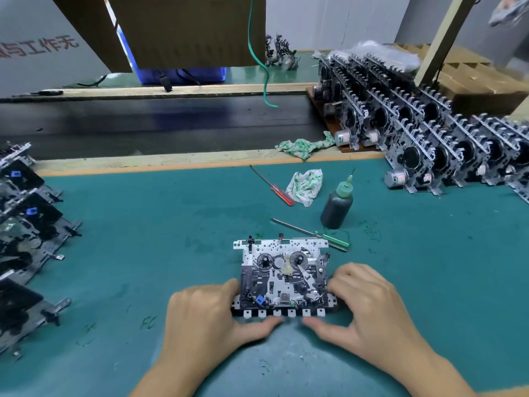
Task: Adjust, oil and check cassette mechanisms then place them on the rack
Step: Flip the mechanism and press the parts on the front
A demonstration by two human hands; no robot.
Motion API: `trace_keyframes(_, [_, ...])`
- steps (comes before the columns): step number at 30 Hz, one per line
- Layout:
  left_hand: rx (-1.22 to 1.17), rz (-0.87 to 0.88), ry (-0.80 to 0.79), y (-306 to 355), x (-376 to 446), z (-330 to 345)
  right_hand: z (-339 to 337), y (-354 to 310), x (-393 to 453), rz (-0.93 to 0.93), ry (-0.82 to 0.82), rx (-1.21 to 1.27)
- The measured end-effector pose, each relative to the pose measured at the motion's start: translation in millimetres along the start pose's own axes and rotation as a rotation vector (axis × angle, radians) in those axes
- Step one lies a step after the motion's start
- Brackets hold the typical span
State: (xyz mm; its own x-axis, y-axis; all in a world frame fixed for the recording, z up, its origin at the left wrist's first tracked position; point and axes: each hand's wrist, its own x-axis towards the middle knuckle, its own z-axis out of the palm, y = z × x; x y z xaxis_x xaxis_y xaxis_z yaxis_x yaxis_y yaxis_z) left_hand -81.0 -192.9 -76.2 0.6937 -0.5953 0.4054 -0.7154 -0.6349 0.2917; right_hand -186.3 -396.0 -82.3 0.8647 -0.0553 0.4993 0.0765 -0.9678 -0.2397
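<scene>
A cassette mechanism (282, 275) lies flat on the green mat, its row of white keys toward me. My left hand (206, 319) grips its left side, thumb under the front keys. My right hand (363, 308) grips the right side, thumb at the front edge. A dark oil bottle (337, 206) with a green nozzle stands behind and to the right. A green-handled screwdriver (315, 233) lies just behind the mechanism. A red-handled screwdriver (273, 186) lies further back.
Several finished mechanisms stand upright in rows at the right (429, 133). More mechanisms lie stacked along the left edge (25, 224). Two crumpled cloths (306, 184) (305, 146) lie behind the tools. A dark conveyor belt (157, 121) runs across the back.
</scene>
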Motion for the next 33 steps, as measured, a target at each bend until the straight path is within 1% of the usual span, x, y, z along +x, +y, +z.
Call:
trace_keyframes(2, [0.006,-0.032,0.016,1,-1,2,-2,2,0,-0.017,-0.036,0.024])
trace_keyframes(4, [-0.013,-0.024,0.005,-1,-1,1,-2,2,0,-0.024,-0.039,0.022])
trace_keyframes(9, [-0.067,0.042,-0.079,-7,2,-5,1,-2,1,-0.001,0.027,-0.030])
trace_keyframes(12, [-0.086,0.092,-0.093,-4,-3,-4,0,1,0,0.007,0.018,-0.010])
trace_keyframes(15, [-0.092,0.154,-0.092,-3,-6,-2,1,-1,-1,0.041,0.032,-0.064])
trace_keyframes(19, [-0.092,0.071,-0.060,-1,-4,-2,-2,2,-2,0.030,-0.016,-0.024])
trace_keyframes(25, [-0.122,0.042,-0.106,-9,-3,-9,-7,-2,2,-0.039,-0.069,-0.048])
trace_keyframes(26, [-0.134,0.039,-0.102,-10,-2,-12,-9,-4,3,-0.019,-0.098,-0.005])
trace_keyframes(28, [-0.217,0.038,-0.053,-11,0,-17,-16,-8,7,0.075,-0.137,0.176])
trace_keyframes(31, [-0.471,-0.035,0.071,-11,5,-22,-24,-17,14,0.282,-0.153,0.509])
trace_keyframes(33, [-0.609,-0.114,0.111,-9,8,-24,-29,-26,25,0.451,-0.225,0.745])
